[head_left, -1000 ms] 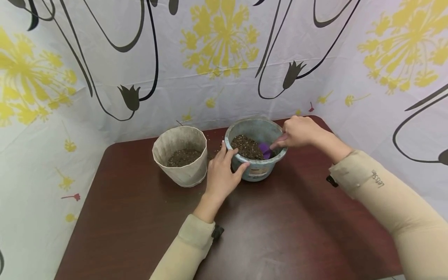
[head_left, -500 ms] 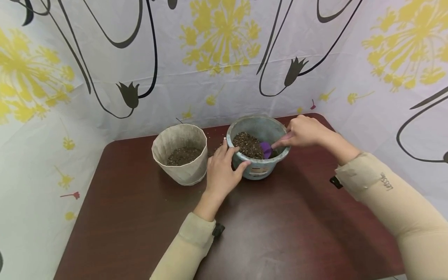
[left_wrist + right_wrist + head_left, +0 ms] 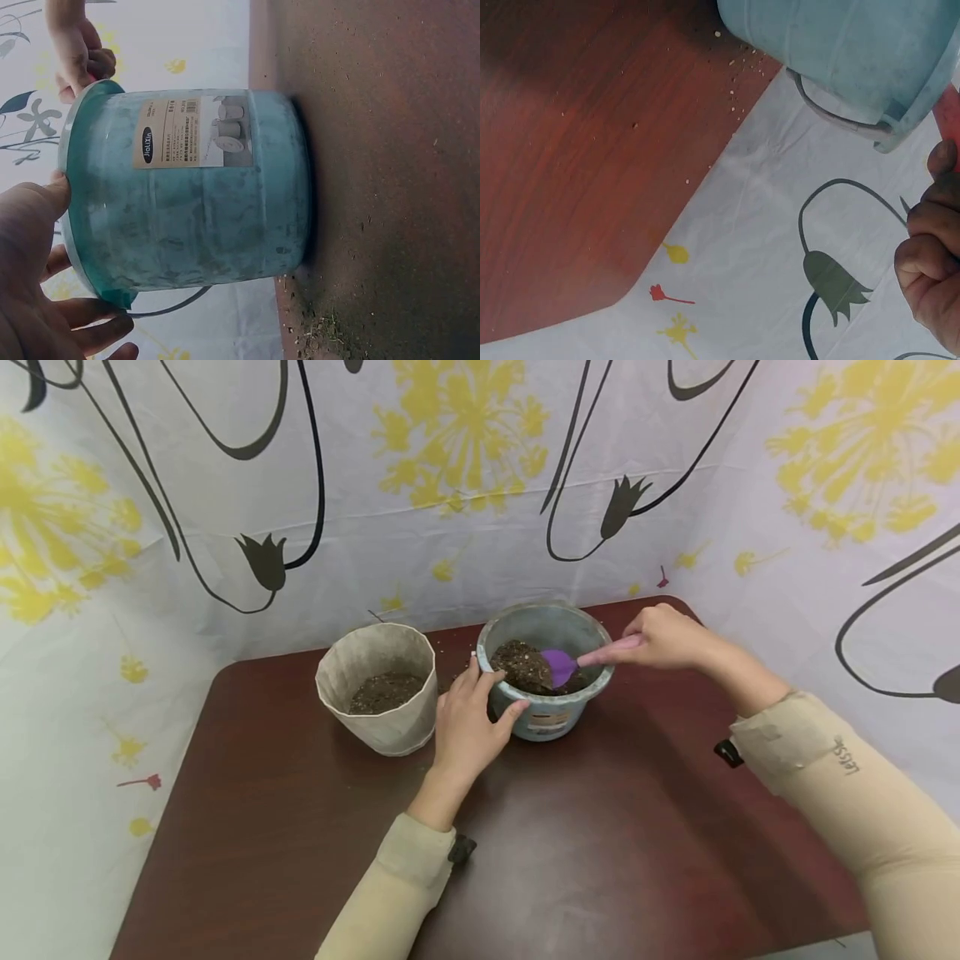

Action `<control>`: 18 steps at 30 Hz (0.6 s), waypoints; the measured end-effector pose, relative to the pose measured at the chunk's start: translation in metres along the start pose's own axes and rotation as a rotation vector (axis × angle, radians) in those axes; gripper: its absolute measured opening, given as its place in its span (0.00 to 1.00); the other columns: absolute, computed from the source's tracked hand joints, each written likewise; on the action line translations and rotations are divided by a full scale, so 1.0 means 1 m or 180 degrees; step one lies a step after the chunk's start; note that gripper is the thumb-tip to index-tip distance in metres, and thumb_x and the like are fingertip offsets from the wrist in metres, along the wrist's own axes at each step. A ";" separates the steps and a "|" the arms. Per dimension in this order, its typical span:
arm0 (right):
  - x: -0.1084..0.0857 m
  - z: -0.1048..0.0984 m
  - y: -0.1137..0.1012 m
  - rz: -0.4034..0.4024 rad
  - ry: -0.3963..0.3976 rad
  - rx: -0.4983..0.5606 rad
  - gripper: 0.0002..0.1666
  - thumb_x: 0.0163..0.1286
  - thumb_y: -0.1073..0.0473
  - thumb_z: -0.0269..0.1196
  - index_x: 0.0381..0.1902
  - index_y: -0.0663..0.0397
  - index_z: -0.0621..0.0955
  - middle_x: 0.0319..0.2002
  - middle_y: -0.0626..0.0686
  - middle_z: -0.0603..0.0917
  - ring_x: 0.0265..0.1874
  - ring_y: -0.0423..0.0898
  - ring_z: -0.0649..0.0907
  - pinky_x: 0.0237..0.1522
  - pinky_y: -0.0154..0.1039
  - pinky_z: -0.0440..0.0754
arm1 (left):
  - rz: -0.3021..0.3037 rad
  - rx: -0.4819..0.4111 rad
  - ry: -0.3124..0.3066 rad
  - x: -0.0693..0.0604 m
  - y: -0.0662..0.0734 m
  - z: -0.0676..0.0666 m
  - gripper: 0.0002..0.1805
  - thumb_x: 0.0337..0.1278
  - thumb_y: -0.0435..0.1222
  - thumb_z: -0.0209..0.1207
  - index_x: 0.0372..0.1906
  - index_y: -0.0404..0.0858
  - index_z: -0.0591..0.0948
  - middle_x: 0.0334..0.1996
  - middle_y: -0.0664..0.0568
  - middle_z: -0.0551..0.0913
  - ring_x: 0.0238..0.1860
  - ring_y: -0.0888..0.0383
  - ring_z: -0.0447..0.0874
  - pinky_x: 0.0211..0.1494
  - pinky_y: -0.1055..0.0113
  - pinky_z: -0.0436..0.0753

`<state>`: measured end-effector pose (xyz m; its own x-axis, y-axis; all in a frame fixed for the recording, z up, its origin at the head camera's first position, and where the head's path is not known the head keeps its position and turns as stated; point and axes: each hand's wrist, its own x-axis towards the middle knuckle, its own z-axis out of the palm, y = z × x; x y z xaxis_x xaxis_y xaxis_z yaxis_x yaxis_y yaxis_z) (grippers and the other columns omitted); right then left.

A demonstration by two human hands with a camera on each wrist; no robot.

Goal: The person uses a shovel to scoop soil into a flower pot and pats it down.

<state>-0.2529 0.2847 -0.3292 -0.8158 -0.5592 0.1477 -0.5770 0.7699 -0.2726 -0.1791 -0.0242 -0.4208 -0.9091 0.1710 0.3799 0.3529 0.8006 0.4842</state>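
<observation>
Soil [image 3: 517,662] lies heaped against the left side of the blue bucket [image 3: 551,623], which stands upright near the far edge of the table [image 3: 570,860], and from my remote seat I read 2 hands sharing the work there. I see the left hand [image 3: 468,727] gripping the rim on its near left side, thumb outside; I take that as bracing, since a push from the right could otherwise slide the bucket. The right hand [image 3: 667,639] is clenched round the pink handle of the scoop [image 3: 558,667], its purple blade inside the bucket and angled left against the soil. I judge that the handle slants over the right rim so the knuckles stay clear of the wall. The wire handle [image 3: 829,116] hangs down outside, which leaves the mouth unobstructed. Just left of the bucket, I have the pale pot [image 3: 393,737], also upright with soil low inside, probably set close to keep both within easy reach. Crumbs [image 3: 322,330] lie scattered on the table beside the bucket.
</observation>
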 end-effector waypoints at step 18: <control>-0.015 0.029 0.009 0.0167 0.0318 0.0767 0.11 0.66 0.48 0.72 0.46 0.35 0.91 0.08 0.36 0.60 0.15 0.32 0.52 0.14 0.31 0.54 | 0.0108 -0.0047 0.0098 -0.002 -0.003 0.004 0.34 0.64 0.62 0.60 0.68 0.47 0.77 0.78 0.41 0.59 0.75 0.46 0.61 0.65 0.42 0.72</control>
<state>-0.2442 0.2911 -0.3614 -0.8510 -0.4782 0.2172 -0.5178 0.6948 -0.4991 -0.1793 -0.0246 -0.4256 -0.8894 0.1798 0.4203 0.3868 0.7861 0.4822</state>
